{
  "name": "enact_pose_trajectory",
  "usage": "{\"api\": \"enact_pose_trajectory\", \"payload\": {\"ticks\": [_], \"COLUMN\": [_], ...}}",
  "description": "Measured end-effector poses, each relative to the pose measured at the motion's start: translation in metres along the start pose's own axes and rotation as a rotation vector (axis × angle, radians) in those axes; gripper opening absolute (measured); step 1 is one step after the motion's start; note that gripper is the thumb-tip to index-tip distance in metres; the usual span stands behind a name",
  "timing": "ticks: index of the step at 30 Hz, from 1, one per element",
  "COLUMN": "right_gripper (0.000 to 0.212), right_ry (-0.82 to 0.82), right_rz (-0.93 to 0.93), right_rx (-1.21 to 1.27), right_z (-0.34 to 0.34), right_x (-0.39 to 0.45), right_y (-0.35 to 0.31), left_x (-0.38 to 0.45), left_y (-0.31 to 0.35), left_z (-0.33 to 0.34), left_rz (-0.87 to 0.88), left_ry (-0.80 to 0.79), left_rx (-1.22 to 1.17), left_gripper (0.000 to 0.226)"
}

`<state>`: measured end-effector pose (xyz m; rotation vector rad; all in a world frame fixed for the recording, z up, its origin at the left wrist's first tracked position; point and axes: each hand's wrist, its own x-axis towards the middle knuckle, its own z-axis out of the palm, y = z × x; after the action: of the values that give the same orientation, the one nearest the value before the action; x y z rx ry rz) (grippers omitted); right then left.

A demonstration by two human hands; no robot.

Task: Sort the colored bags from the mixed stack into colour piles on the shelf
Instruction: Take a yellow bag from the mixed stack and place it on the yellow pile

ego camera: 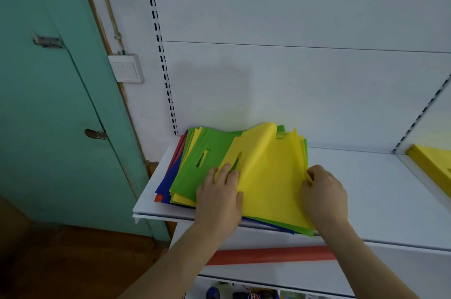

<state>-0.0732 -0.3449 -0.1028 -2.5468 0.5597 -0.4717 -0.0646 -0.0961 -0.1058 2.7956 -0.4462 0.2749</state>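
- Right now your right hand point(323, 191) is the grip that matters: its fingers are curled onto the right edge of the top yellow bag point(271, 176), pinching it, and the bag lies to the left of that pinch, bulging up in a fold near the back.
- Your left hand point(219, 195) lies flat with straight fingers on the bag's left part and the green bag point(195, 167) under it, holding nothing (it pins the mixed stack point(170, 191)).
- From the pinch, the bag's long side runs away toward the back wall.
- Off to the right of your pinch, well apart along the shelf point(366, 189), sits a yellow pile point(432, 164), likely the target.
- Nothing stands between; your pressing left hand could drag the bag back.
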Motion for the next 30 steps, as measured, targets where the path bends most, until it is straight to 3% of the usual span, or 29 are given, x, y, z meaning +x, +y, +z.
{"api": "enact_pose_trajectory", "payload": {"ticks": [4,7,9,13,16,18,20,22,24,26,30], "right_gripper": [0.029,0.041,0.041,0.033,0.017,0.010,0.011,0.006,0.008,0.016,0.024], "right_ry": [0.080,0.121,0.139,0.225,0.324,0.360,0.365,0.379,0.409,0.426,0.315], "right_rz": [0.013,0.022,0.005,-0.004,-0.087,-0.101,-0.103,-0.108,-0.098,-0.070,-0.019], "right_rx": [0.012,0.003,0.025,0.167,0.277,0.371,0.456,0.520,0.567,0.619,0.663], "right_z": [-0.005,-0.011,-0.016,-0.027,-0.035,-0.041,-0.045,-0.050,-0.055,-0.059,-0.048], "right_x": [0.000,0.004,0.006,0.013,0.014,0.013,0.011,0.012,0.014,0.016,0.011], "right_y": [0.012,0.021,0.029,0.039,0.039,0.037,0.034,0.032,0.031,0.032,0.037], "left_x": [0.003,0.005,0.005,0.010,0.023,0.035,0.046,0.056,0.059,0.059,0.049], "left_y": [-0.003,-0.011,-0.012,-0.008,-0.007,-0.007,-0.005,-0.004,-0.005,-0.006,-0.007], "left_z": [-0.010,-0.003,0.002,0.003,-0.003,-0.011,-0.022,-0.031,-0.039,-0.045,-0.042], "left_rz": [-0.083,-0.072,-0.059,-0.119,-0.205,-0.281,-0.395,-0.420,-0.349,-0.280,-0.184], "left_ry": [-0.006,-0.020,-0.037,-0.007,0.032,0.057,0.067,0.161,0.336,0.426,0.363], "left_rx": [-0.165,-0.069,0.025,0.023,-0.055,-0.265,-0.695,-0.989,-1.035,-1.077,-1.119], "left_gripper": [0.079,0.056,0.056,0.079,0.083,0.082,0.073,0.047,0.033,0.037,0.023]}}
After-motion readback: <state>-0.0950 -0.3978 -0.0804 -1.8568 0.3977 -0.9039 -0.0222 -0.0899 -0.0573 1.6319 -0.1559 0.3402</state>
